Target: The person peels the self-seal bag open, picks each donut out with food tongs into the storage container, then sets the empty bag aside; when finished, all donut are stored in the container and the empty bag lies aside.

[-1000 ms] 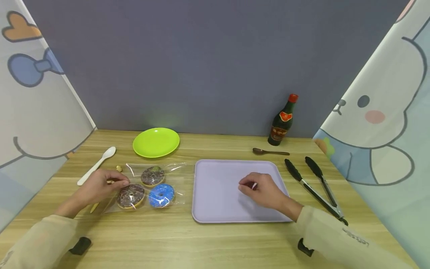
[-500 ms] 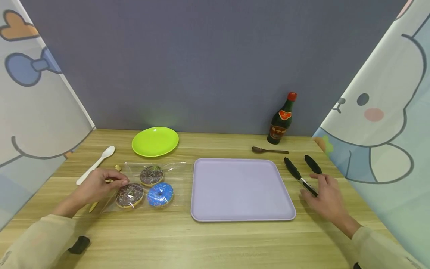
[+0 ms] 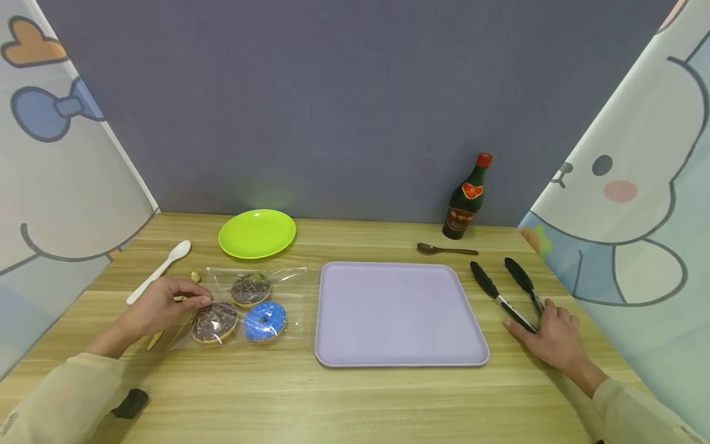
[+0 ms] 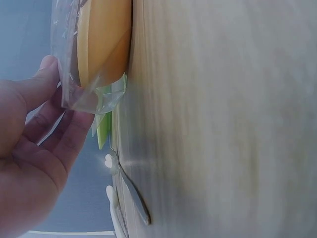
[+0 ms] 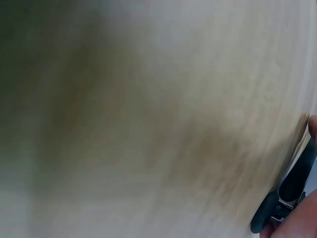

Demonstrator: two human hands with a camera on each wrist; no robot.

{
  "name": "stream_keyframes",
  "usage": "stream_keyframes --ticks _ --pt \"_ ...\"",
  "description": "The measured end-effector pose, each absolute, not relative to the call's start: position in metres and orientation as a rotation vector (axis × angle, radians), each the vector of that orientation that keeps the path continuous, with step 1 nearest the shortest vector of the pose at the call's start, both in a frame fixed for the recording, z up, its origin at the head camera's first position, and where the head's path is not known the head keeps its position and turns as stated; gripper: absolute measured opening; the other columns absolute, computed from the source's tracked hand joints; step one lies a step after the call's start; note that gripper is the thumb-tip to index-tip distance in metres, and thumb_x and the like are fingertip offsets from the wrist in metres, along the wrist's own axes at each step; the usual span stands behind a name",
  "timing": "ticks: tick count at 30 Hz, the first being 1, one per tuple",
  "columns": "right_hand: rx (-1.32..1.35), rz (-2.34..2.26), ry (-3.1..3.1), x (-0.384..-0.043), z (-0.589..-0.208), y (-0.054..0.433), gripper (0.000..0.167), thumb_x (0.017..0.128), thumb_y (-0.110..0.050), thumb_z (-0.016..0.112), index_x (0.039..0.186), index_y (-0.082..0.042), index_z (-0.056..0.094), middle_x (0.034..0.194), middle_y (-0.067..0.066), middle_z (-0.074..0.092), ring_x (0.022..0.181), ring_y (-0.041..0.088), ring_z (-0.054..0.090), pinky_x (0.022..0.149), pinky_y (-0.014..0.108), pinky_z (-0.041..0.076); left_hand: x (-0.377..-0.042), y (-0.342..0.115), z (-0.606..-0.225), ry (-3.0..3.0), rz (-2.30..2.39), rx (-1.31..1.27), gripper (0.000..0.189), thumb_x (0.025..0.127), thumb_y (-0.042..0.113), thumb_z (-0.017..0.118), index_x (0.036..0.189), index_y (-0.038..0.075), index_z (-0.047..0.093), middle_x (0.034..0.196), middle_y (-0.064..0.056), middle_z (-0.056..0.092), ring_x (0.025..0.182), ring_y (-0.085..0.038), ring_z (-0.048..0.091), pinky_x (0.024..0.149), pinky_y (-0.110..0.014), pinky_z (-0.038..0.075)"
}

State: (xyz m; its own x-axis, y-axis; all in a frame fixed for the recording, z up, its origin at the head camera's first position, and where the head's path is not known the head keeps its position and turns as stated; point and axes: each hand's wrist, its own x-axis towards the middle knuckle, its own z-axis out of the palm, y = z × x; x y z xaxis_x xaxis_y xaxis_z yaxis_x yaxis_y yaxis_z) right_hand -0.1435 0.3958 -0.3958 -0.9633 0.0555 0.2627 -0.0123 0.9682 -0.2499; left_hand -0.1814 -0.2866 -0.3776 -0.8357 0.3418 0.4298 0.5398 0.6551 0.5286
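Observation:
A clear plastic bag point(image 3: 296, 299) of doughnuts lies on the table at left. Inside are two chocolate-coloured doughnuts point(image 3: 215, 322) and a blue doughnut point(image 3: 265, 321). My left hand point(image 3: 161, 303) pinches the bag's left edge between thumb and fingers. The left wrist view shows that bag edge point(image 4: 86, 103) lifted off the table, a doughnut's pale underside point(image 4: 104, 42) within. At right, my right hand point(image 3: 554, 336) holds the black-tipped metal tongs point(image 3: 510, 309), thumb against one arm and fingers over the other. Their spread tips point away; the hand covers their hinged end.
A lilac tray point(image 3: 402, 364) lies mid-table. Behind stand a green plate point(image 3: 257, 234) and a dark bottle point(image 3: 465, 200), with a dark wooden spoon point(image 3: 446, 250) nearby. A white spoon point(image 3: 161, 271) and a partly hidden gold-coloured utensil point(image 3: 156, 340) lie around my left hand.
My right hand has moved from over the tray rightward to the tongs, then a little further right along them, and taken hold. My left hand stays at the bag.

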Motion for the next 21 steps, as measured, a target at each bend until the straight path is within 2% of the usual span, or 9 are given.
stream_keyframes --ticks 8,16,21 --pt "-0.048 0.379 -2.889 -0.1473 -0.3941 0.3972 0.091 0.085 -0.05 0.063 0.112 0.032 0.034 0.099 0.05 0.041 0.091 0.063 0.039 0.076 0.063 0.032 -0.1803 -0.2871 -0.3759 -2.594 -0.947 -0.699 0.014 0.075 0.0 0.077 0.078 0.013 0.074 0.075 0.013 0.067 0.072 0.0 0.059 0.059 -0.017 0.048" --pt "-0.012 0.377 -2.862 -0.1524 -0.393 0.4024 0.072 0.084 -0.045 0.067 0.094 0.024 0.046 0.079 0.038 0.049 0.079 0.054 0.048 0.067 0.059 0.037 -0.18 -0.2867 -0.3734 -2.584 -0.966 -0.708 0.013 0.075 -0.001 0.077 0.078 0.011 0.074 0.075 0.012 0.067 0.072 0.0 0.059 0.058 -0.018 0.048" --pt "-0.057 0.471 -2.864 -0.1531 -0.39 0.3999 0.074 0.084 -0.043 0.067 0.101 0.026 0.046 0.086 0.039 0.048 0.082 0.052 0.048 0.065 0.058 0.04 -0.1799 -0.2862 -0.3738 -2.595 -0.973 -0.706 0.012 0.076 0.0 0.077 0.078 0.012 0.074 0.076 0.007 0.068 0.074 0.0 0.059 0.06 -0.017 0.048"
